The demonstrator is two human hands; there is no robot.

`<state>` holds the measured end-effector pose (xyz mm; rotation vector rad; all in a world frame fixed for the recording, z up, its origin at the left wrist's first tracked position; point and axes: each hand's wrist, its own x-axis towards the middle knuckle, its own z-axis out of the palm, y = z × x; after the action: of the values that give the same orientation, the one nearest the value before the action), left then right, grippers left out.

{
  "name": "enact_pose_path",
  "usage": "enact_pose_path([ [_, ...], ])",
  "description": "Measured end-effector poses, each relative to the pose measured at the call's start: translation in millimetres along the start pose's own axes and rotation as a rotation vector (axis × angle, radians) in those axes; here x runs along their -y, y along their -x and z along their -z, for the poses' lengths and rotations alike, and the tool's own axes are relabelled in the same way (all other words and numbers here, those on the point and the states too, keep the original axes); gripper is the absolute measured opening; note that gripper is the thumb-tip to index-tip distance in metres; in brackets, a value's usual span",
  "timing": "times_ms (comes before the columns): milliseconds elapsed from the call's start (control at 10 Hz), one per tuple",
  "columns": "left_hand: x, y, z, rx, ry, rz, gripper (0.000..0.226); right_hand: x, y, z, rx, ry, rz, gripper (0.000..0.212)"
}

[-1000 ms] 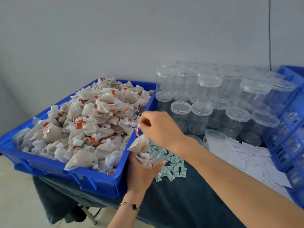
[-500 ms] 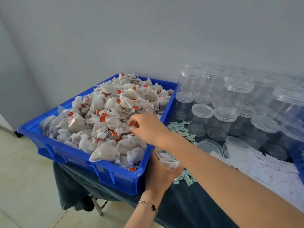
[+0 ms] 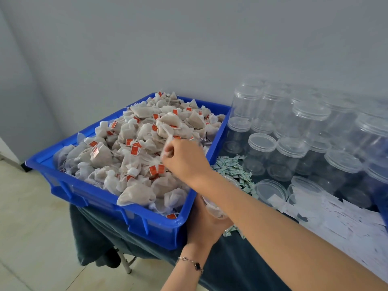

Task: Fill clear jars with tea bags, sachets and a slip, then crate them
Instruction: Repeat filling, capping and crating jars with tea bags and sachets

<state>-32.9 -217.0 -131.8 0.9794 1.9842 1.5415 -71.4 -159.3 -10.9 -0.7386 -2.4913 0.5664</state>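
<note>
Grey wall behind; on the draped table my right hand (image 3: 184,160) pinches a tea bag (image 3: 168,124) near the blue crate (image 3: 109,198) right edge. Left hand (image 3: 206,224) grips the open jar (image 3: 214,207) just beyond that edge, below my right wrist, nearer me.

A worktop (image 3: 237,267) draped in dark cloth carries everything. On its left end sits a blue tray (image 3: 147,223) heaped with tea bags, one corner overhanging the edge. Just right of the tray lies a loose pile of small green-and-white sachets (image 3: 233,169). Behind and to the right stand clear lidded jars (image 3: 291,156), crowded together, some apparently stacked. White paper slips (image 3: 344,223) are scattered along the near right side. A folding leg (image 3: 126,263) shows below the cloth, above a pale tiled floor (image 3: 31,227).
</note>
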Motion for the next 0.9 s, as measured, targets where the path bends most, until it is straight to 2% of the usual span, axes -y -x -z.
enact_pose_path([
  [100,3,0,-3,-0.023,-0.006,-0.031,0.104,-7,17,32,-0.126,-0.061,-0.036,0.015],
  [300,9,-1,-12,-0.102,0.002,-0.077,0.096,-33,50,78,-0.136,-0.104,-0.093,0.02],
  [400,13,-5,-14,-0.109,-0.029,-0.07,0.093,-44,59,82,0.016,-0.016,-0.113,0.013],
  [500,15,-6,-14,-0.115,-0.039,-0.109,0.096,-51,64,72,0.31,0.141,-0.116,0.015],
  [600,15,-9,-14,-0.128,-0.029,-0.161,0.083,-47,55,60,0.268,0.129,-0.078,0.015],
  [700,13,-12,-12,-0.106,-0.001,-0.233,0.059,-33,31,33,0.246,0.066,-0.001,0.017],
  [800,14,-11,-11,-0.075,0.023,-0.244,0.06,-25,14,12,0.286,0.057,0.017,0.02],
  [900,18,-9,-12,-0.074,-0.118,-0.116,0.058,-23,1,-17,0.31,0.073,-0.051,0.036],
])
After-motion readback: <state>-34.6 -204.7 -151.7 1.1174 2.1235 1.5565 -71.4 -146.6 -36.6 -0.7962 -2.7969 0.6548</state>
